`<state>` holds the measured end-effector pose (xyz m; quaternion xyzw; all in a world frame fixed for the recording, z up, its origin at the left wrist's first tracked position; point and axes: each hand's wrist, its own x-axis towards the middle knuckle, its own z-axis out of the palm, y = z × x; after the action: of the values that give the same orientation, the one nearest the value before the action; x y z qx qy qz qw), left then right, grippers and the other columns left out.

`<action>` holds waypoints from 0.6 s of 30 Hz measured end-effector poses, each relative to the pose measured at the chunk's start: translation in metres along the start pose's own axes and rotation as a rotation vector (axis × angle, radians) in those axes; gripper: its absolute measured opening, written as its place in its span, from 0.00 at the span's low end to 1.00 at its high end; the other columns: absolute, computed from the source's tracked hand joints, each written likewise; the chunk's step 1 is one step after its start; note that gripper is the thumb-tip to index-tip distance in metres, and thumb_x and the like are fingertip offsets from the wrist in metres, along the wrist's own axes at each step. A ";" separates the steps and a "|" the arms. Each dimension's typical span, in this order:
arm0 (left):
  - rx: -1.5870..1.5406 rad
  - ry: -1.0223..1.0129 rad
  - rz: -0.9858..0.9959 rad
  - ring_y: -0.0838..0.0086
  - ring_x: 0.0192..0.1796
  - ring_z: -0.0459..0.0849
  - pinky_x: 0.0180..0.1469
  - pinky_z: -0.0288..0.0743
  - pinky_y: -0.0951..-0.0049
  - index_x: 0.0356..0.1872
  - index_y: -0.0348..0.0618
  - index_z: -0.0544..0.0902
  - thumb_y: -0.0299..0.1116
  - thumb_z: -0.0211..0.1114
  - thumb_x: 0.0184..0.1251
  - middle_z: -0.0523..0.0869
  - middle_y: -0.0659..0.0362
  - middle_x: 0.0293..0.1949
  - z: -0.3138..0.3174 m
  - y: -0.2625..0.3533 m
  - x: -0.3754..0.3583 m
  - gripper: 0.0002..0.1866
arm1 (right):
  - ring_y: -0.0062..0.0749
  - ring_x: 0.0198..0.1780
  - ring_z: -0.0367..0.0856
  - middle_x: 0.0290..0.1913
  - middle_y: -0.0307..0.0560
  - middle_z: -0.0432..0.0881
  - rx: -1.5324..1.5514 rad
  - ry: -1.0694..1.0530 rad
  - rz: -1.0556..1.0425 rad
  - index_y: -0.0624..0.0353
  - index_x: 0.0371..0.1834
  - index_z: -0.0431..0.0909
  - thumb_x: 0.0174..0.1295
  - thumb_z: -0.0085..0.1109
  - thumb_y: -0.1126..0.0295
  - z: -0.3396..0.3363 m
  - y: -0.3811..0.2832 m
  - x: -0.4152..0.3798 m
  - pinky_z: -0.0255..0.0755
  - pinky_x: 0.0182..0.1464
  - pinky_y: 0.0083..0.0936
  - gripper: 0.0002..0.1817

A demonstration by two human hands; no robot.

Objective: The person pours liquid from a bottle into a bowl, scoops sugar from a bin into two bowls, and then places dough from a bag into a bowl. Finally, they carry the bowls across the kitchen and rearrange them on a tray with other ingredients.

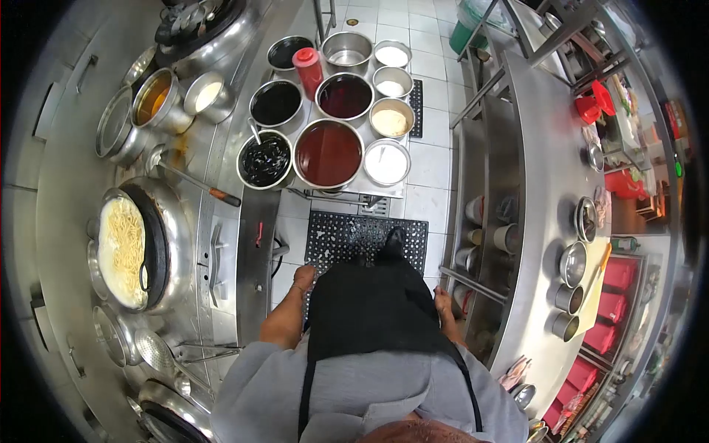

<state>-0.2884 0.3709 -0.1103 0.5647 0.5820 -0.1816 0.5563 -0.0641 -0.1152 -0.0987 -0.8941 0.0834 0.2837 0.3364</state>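
My left hand [303, 277] hangs low beside the black apron [369, 303], near the stove's front edge. Its fingers look loosely curled, with nothing visible in them. On the other side, my right hand [442, 299] hangs by the apron's edge close to the steel shelving; its fingers are mostly hidden. To the left, noodles [124, 247] lie in pale, whitish liquid in a wok [157, 258] on the range. A ladle [188, 176] with a wooden grip lies across the stove edge above it. Neither hand touches the cookware.
Ahead stands a cart with several pots, including dark red liquid [329, 153], black sauce [264, 159] and white powder [387, 162], plus a red bottle [308, 68]. A black rubber mat [343, 230] covers the floor. A steel counter [533, 244] with bowls runs along the right.
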 end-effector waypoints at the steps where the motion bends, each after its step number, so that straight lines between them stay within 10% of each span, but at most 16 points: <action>1: -0.088 -0.004 -0.002 0.64 0.22 0.79 0.21 0.71 0.60 0.35 0.40 0.85 0.43 0.54 0.66 0.81 0.54 0.24 0.001 0.006 -0.008 0.17 | 0.37 0.37 0.85 0.38 0.54 0.87 -0.033 -0.054 0.052 0.70 0.48 0.84 0.74 0.50 0.44 -0.006 -0.002 0.007 0.78 0.38 0.36 0.32; 6: -0.234 -0.313 -0.151 0.69 0.26 0.80 0.24 0.73 0.64 0.44 0.47 0.84 0.58 0.57 0.71 0.83 0.60 0.29 0.010 0.055 -0.049 0.24 | 0.40 0.39 0.86 0.40 0.51 0.86 0.074 -0.176 0.258 0.61 0.55 0.80 0.73 0.54 0.51 -0.036 -0.036 0.024 0.84 0.35 0.42 0.23; 10: -0.641 -0.652 -0.316 0.69 0.41 0.89 0.45 0.84 0.65 0.56 0.45 0.86 0.60 0.65 0.67 0.91 0.56 0.43 0.043 0.051 -0.074 0.30 | 0.31 0.22 0.82 0.28 0.47 0.85 0.340 -0.228 0.412 0.58 0.56 0.79 0.68 0.58 0.68 -0.047 -0.021 0.069 0.74 0.19 0.28 0.15; 14: 0.822 -0.556 0.075 0.59 0.51 0.88 0.56 0.81 0.54 0.57 0.37 0.85 0.53 0.70 0.63 0.89 0.54 0.53 0.000 0.071 -0.108 0.31 | 0.30 0.19 0.79 0.24 0.49 0.83 0.443 -0.150 0.416 0.61 0.57 0.79 0.59 0.54 0.80 -0.063 -0.031 0.095 0.69 0.16 0.27 0.21; 18: 1.291 -0.309 -0.320 0.58 0.64 0.82 0.60 0.78 0.52 0.57 0.48 0.87 0.42 0.72 0.56 0.85 0.53 0.60 -0.020 -0.013 -0.086 0.25 | 0.31 0.19 0.79 0.23 0.50 0.82 0.444 -0.134 0.432 0.62 0.60 0.76 0.55 0.53 0.81 -0.063 -0.026 0.126 0.68 0.16 0.27 0.25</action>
<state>-0.3301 0.3452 -0.0361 0.6581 0.3471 -0.6508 0.1510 0.0771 -0.1310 -0.1172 -0.7397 0.3088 0.3815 0.4603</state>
